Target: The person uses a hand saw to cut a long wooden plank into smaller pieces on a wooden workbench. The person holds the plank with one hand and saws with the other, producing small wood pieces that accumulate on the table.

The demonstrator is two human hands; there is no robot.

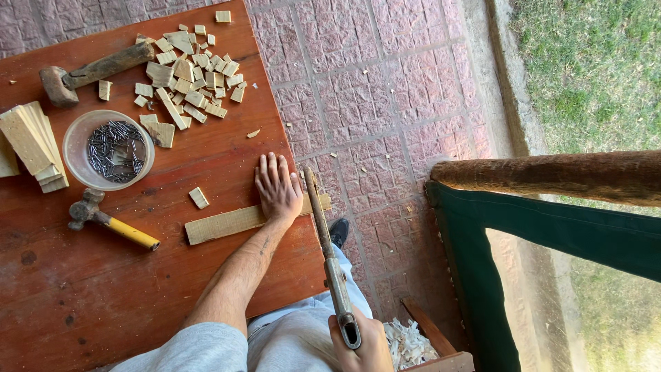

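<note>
Wooden slat (231, 224), pale and flat, lies across the near edge of the red-brown counter (103, 289), its far end sticking out past the edge. The left hand (277, 187) presses down on it, palm flat, fingers (270, 167) spread and laid straight, closed around nothing. Just to the right of those fingers the blade of a handsaw (323, 234) crosses the slat at the counter's edge. The right hand (358, 341), low in the head view, is wrapped tight around the saw's handle.

Left of the left hand's fingers sit a small wood block (199, 198) and a hammer with a yellow handle (110, 222). Farther left and beyond is a clear plastic bowl of dark nails (110, 149), with a stack of wooden slats (31, 146) touching its left side. Beyond the fingers lies a heap of small cut wood pieces (186, 76), and a wooden-handled mallet (93, 71) beside it.

Right of the saw is pinkish brick paving (385, 103), a dark shoe (339, 231) on it below the counter's edge. Near the right hand's fingers is a pile of wood shavings (410, 343).
</note>
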